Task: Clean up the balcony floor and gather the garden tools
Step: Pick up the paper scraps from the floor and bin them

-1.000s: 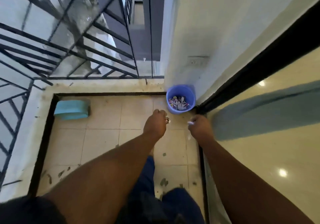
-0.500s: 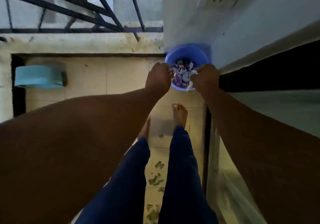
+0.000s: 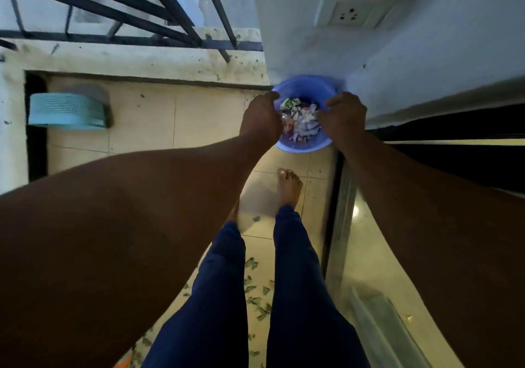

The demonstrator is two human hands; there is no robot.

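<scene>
Round blue plastic bucket [image 3: 304, 147] of crumpled scraps [image 3: 301, 120], hands gripping rim.

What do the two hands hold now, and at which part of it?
Both hold the blue bucket of scraps at its rim: the left hand grips the left side, the right hand the right side.

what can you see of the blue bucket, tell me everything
The blue bucket is round, looks like smooth plastic and is seen from above, open, no lid. It sits in the balcony corner against the white wall, beside the door track. Inside lies a heap of crumpled wrappers and paper scraps, white, purple and green. The left hand and right hand curl over its rim on opposite sides.
</scene>
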